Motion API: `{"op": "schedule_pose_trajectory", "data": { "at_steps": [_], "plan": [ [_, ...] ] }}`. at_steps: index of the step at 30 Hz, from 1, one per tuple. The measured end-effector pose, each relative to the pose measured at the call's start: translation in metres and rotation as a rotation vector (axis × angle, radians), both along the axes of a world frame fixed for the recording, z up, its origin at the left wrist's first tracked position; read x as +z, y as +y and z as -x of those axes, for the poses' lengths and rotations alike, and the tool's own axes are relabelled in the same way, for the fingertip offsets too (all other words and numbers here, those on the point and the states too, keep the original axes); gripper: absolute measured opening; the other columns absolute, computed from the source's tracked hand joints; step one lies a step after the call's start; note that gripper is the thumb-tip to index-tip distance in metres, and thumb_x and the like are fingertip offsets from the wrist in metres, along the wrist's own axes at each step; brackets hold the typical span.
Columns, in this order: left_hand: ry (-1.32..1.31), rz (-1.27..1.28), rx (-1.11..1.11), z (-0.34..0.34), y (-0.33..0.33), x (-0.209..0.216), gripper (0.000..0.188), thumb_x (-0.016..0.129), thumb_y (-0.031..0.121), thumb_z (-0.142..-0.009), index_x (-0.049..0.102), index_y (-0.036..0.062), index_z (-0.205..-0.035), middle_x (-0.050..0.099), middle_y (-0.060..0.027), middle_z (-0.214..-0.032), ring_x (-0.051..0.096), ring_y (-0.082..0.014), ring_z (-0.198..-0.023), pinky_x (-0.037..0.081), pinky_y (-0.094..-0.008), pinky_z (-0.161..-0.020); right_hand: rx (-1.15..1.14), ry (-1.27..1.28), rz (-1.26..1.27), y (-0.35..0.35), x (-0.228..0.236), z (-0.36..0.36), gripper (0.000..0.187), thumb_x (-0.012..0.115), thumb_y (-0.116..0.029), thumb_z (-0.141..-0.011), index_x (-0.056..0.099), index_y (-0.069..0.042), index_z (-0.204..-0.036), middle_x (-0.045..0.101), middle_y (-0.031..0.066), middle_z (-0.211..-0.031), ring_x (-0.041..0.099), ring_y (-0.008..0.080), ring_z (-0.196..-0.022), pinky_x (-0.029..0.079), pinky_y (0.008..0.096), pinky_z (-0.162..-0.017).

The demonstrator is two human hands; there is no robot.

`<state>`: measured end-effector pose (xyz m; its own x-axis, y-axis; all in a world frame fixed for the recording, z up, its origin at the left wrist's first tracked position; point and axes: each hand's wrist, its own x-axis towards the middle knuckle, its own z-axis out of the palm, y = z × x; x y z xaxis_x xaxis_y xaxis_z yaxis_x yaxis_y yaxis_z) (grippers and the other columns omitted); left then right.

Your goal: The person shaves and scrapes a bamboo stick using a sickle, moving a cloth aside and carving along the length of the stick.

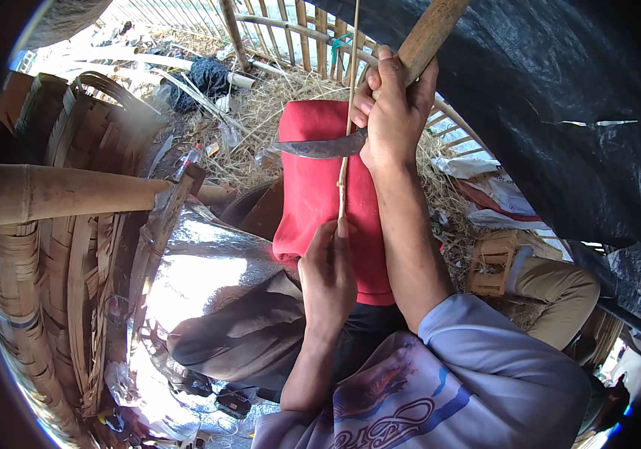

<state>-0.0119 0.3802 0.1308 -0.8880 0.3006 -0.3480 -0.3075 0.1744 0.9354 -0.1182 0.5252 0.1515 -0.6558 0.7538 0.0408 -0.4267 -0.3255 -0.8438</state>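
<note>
My right hand (397,112) is closed around the thick wooden handle (431,37) of a knife. The curved dark blade (322,147) points left and lies across a thin bamboo strip (341,196), apparently touching it. My left hand (328,273) pinches the strip's lower end between thumb and fingers. From there the strip runs upward past the blade and out at the top of the view. A red cloth (309,198) lies over my lap beneath the strip and the knife.
Woven bamboo baskets (59,135) and a thick bamboo pole (74,196) stand at the left. Straw and shavings (261,105) cover the ground ahead, before a bamboo slat fence (283,34). Dark plastic sheeting (560,82) hangs at the right. Another person's trousered leg (556,288) shows at the right.
</note>
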Motion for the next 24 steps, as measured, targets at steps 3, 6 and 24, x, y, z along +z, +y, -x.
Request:
{"op": "schedule_pose_trajectory", "data": {
  "at_steps": [3,6,24],
  "plan": [
    [0.005,-0.063,0.01,0.007,0.006,-0.001,0.024,0.045,0.021,-0.1,0.056,0.0005,-0.093,0.036,0.0068,-0.058,0.031,-0.0012,-0.051,0.025,-0.0214,-0.045,0.025,0.023,0.025,-0.002,0.0,0.001,0.022,0.057,-0.02,-0.092,0.039,-0.017,-0.105,0.044,-0.0025,-0.07,0.038,0.0049,-0.044,0.029,0.0198,-0.037],
    [0.046,-0.052,-0.007,0.005,0.005,-0.004,0.024,0.043,0.021,-0.1,0.055,0.0016,-0.09,0.038,0.0064,-0.059,0.032,-0.0015,-0.051,0.026,-0.0217,-0.046,-0.026,0.008,0.009,-0.001,0.0,-0.001,0.018,0.056,-0.02,-0.093,0.041,-0.016,-0.101,0.044,-0.0023,-0.07,0.038,0.0048,-0.044,0.028,0.0196,-0.037],
    [0.048,0.396,-0.143,-0.151,-0.147,-0.029,0.006,0.05,0.001,-0.089,0.056,0.0002,-0.092,0.05,-0.0101,-0.057,0.048,-0.0141,-0.045,0.036,-0.0282,-0.044,-0.122,0.081,-0.028,0.014,-0.004,0.005,0.02,0.056,-0.019,-0.093,0.039,-0.014,-0.102,0.047,0.0005,-0.072,0.039,0.0064,-0.047,0.031,0.0212,-0.039]
  ]
}}
